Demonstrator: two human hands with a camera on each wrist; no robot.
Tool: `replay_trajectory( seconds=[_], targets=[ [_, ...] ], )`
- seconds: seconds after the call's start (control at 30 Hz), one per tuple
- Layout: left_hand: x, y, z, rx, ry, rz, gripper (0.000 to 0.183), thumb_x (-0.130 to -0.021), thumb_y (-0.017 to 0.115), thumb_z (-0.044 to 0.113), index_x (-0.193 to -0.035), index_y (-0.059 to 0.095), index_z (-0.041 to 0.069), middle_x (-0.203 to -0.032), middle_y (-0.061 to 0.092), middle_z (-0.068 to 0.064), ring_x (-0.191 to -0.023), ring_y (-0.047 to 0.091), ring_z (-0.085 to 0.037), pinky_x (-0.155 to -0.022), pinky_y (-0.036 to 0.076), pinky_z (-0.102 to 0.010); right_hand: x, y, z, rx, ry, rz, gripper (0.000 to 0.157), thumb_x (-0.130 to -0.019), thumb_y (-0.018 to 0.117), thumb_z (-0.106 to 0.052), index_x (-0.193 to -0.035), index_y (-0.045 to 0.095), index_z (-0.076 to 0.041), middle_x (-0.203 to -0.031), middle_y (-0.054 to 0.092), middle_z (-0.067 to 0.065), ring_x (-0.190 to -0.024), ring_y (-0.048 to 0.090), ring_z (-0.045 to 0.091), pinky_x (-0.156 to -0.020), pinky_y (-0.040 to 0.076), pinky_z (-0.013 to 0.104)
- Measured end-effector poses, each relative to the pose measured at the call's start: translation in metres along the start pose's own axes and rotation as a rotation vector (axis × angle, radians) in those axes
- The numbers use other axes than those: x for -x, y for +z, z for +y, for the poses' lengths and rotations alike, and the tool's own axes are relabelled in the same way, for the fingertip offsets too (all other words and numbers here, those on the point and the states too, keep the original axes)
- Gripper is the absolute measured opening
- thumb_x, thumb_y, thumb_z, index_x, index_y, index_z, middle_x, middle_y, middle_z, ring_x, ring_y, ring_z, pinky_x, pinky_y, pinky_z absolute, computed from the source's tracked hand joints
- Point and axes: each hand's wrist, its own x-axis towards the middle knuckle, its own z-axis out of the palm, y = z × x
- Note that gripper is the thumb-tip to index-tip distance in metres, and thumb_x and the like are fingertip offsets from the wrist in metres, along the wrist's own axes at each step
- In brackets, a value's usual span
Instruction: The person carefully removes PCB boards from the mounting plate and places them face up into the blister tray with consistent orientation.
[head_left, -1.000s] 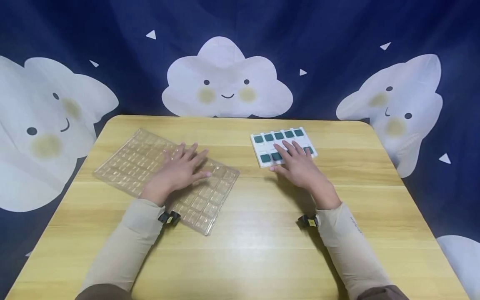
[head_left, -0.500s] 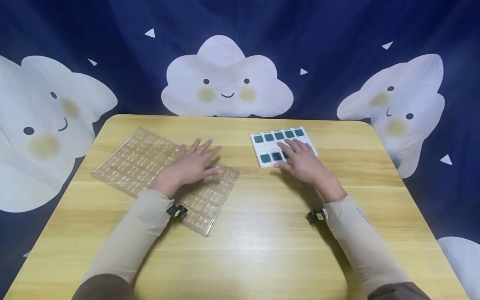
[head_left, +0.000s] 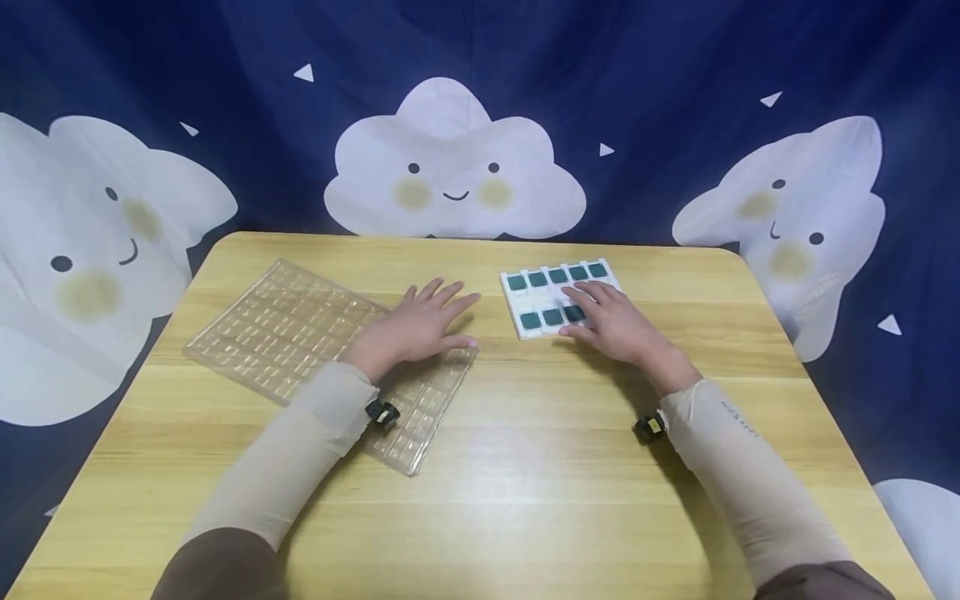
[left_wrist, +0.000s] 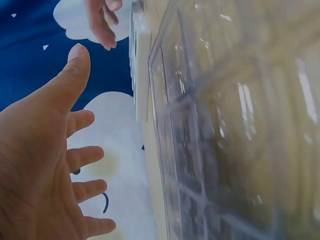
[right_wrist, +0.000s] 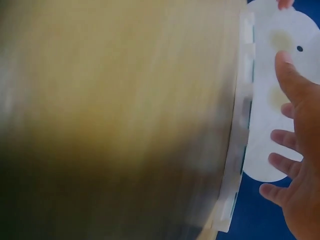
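My left hand (head_left: 416, 327) hovers with spread fingers over the right part of a clear plastic tray (head_left: 288, 317) moulded into many small pockets. In the left wrist view a gap shows between that hand (left_wrist: 45, 150) and the tray (left_wrist: 240, 125). A white rack (head_left: 525, 296) holding dark green square chips (head_left: 558, 275) in two rows lies at the back right. Above its right end is my right hand (head_left: 622, 325), fingers slightly bent and holding nothing; it hides part of the near row. The right wrist view shows this hand (right_wrist: 300, 150) apart from the rack's edge (right_wrist: 237, 130).
Both items lie on a light wooden table (head_left: 525, 500), with bare wood between and in front of them. Behind the table hangs a dark blue curtain (head_left: 255, 83) with white cloud prints. Each wrist wears a small black camera (head_left: 384, 414).
My left hand has moved right across the clear tray, toward the white rack. My right hand has shifted slightly right, uncovering more of the near row. The tray and rack stay in place.
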Motion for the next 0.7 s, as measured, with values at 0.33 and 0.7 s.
replay_trajectory(
  seconds=[0.33,0.7],
  targets=[
    [-0.026,0.0,0.014,-0.024,0.057,-0.005,0.08,-0.094,0.043,0.066,-0.158,0.019,0.024,-0.162,0.015,-0.012,-0.146,0.01,-0.039,-0.114,0.011,-0.063,-0.006,-0.001,0.013,0.014,-0.026,0.011,0.073,-0.091,0.066,-0.048,-0.147,0.042,-0.008,-0.144,0.043,0.021,-0.135,0.033,0.043,-0.113,0.022,0.057],
    [-0.051,0.009,0.032,-0.029,0.097,-0.019,0.079,-0.094,0.042,0.066,-0.157,0.021,0.023,-0.161,0.019,-0.013,-0.145,0.015,-0.039,-0.115,0.015,-0.06,-0.007,0.002,0.022,0.025,-0.021,-0.007,0.075,-0.087,0.069,-0.05,-0.145,0.045,-0.008,-0.142,0.045,0.021,-0.134,0.035,0.043,-0.113,0.023,0.056]
  ],
)
